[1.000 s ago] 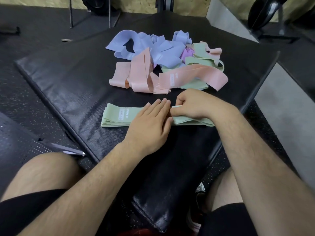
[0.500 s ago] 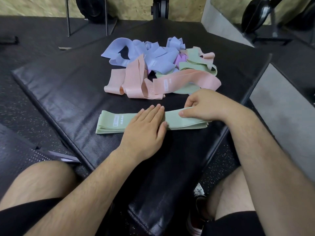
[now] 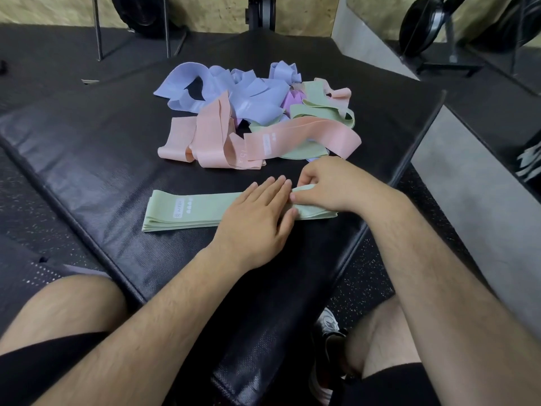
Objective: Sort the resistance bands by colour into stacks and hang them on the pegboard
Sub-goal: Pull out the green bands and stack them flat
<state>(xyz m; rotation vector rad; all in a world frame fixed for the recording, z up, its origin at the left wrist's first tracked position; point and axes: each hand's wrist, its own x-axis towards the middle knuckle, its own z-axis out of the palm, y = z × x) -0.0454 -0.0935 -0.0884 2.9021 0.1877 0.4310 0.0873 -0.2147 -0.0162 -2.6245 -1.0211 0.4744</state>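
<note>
- Step in hand, as judged: building and squaring the green stack, flat on the mat, just in front of the mixed pile.
- Left hand: flat, fingers straight, pressing down on the stack's middle.
- Right hand: fingers curled, pinching the stack's right end.
- Next move, as judged: release the end, then pull another green band from the pile without dragging the tangled pink and blue ones along.
- Count: one stack, green only, several layers, exact number not readable at the edge.
- Count in pile: four colours (blue, pink, green, purple); single bands too tangled to number.
- No pegboard in view.
</note>
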